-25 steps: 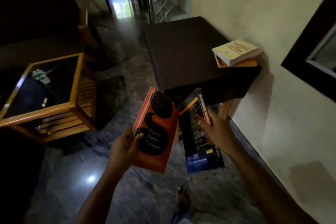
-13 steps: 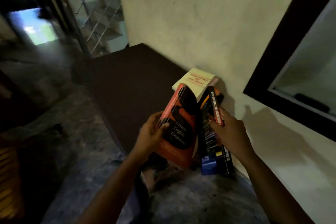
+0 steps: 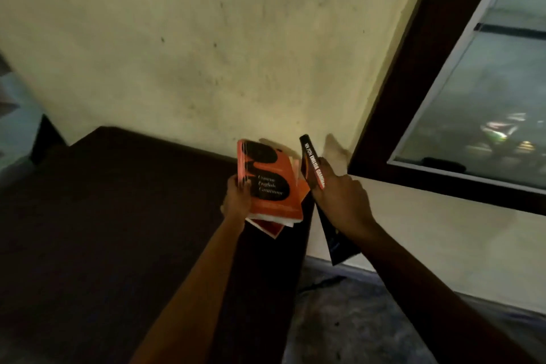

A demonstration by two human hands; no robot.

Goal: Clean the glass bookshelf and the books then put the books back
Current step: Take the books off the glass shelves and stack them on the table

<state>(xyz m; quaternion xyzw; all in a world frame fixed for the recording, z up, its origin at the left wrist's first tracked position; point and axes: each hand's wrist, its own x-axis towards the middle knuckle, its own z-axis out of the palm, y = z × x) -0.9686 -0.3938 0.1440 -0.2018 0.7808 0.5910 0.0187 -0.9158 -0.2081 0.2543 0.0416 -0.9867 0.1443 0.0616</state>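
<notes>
My left hand [image 3: 237, 199] grips the left edge of an orange book [image 3: 270, 183] with black shapes and white title lettering. The book lies over the small stack of books [image 3: 270, 227] at the right end of the dark brown table [image 3: 118, 201], and an orange cover edge shows beneath it. My right hand [image 3: 339, 198] holds a dark blue and black book [image 3: 313, 162] by its spine, upright and just right of the orange book, hanging past the table's edge near the wall. The glass bookshelf is out of view.
A cream wall [image 3: 206, 53] stands right behind the table. A dark-framed window [image 3: 472, 97] fills the upper right. Grey stone floor [image 3: 354, 319] shows below the table's right edge. A stair part shows at the far left.
I have stepped closer to the table. My left hand has carried the orange book forward onto the stack by the wall. My right hand has raised the dark book more upright.
</notes>
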